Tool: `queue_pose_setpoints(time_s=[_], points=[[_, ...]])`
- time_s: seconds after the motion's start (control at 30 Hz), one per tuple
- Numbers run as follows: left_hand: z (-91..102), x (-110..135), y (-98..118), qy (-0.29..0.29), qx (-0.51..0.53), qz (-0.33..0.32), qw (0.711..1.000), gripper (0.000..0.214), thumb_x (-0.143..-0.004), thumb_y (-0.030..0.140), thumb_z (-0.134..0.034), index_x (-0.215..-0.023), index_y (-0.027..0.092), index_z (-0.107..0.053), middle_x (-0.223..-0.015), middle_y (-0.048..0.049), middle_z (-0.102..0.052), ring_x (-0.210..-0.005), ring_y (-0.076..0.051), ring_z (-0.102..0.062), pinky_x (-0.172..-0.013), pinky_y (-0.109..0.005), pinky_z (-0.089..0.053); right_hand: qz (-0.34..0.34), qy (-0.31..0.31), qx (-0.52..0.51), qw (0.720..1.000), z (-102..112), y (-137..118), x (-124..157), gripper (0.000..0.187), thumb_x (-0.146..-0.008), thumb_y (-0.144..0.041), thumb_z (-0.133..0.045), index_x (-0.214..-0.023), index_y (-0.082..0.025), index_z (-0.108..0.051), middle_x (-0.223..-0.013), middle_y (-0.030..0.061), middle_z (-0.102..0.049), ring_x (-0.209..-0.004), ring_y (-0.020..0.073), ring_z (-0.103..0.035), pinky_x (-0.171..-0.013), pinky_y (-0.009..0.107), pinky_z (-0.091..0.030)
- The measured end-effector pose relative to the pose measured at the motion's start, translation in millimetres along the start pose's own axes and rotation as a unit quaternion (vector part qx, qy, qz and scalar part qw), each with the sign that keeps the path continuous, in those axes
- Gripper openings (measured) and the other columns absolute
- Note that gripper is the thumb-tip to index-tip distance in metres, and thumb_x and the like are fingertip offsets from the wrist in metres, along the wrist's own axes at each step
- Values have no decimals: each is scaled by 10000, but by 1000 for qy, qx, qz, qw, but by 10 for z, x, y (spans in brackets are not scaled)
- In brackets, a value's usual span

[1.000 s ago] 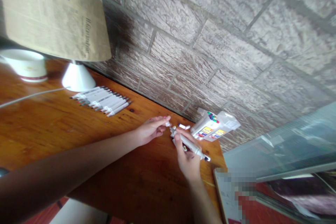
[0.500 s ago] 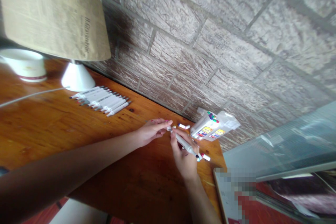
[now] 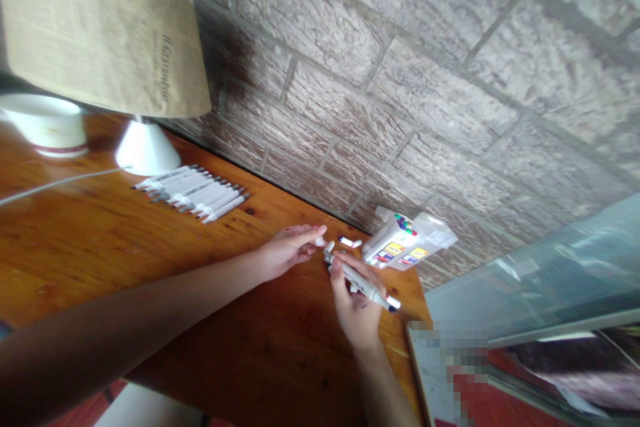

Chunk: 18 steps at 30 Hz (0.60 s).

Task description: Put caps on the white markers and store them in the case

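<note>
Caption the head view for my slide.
Right hand holding a white marker, left hand pinching a small white piece, over a wooden desk with lined-up markers beside a lamp.

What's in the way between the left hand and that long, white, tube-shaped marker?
Only the small white piece the left hand pinches; past it, nothing visible blocks the gap to the marker in the right hand.

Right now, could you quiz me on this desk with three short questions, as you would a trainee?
1. Which hand holds the long white marker?
2. True or false: the lampshade is free of printed lettering.
3. Fill in: the row of markers on the desk lies beside the white base of a ____.

Key:
1. The right hand.
2. False; printed words show on it.
3. Lamp.
</note>
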<state>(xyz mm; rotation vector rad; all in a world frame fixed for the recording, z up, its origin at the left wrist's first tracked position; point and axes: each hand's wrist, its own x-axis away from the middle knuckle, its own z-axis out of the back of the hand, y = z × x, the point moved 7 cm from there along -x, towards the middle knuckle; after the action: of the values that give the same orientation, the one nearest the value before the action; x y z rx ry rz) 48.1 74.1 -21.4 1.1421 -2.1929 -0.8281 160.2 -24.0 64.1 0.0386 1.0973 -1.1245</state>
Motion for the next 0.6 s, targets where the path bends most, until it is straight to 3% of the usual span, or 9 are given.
queue_pose_setpoints(time_s=[0.33, 0.6], points=[[1, -10, -5, 5, -6, 4, 1000, 444, -578, 454, -882, -753, 134, -631, -664, 48, -561, -577, -25, -452, -623, -181, -345, 22, -42, -15, 999, -92, -88, -53, 202, -896, -193, -625, -1069, -162, -724, -1030, 67, -748, -918, 168, -732, -833, 268, -598], [-59, 24, 129, -13, 45, -39, 998, 443, -566, 414, -899, -738, 123, -612, -710, 18, -608, -555, -12, -406, -524, -162, -267, -75, -2, -12, 997, -32, 169, 19, 151, -899, -271, -616, -929, -149, -699, -844, 42, -718, -690, 119, -666, -639, 223, -527]])
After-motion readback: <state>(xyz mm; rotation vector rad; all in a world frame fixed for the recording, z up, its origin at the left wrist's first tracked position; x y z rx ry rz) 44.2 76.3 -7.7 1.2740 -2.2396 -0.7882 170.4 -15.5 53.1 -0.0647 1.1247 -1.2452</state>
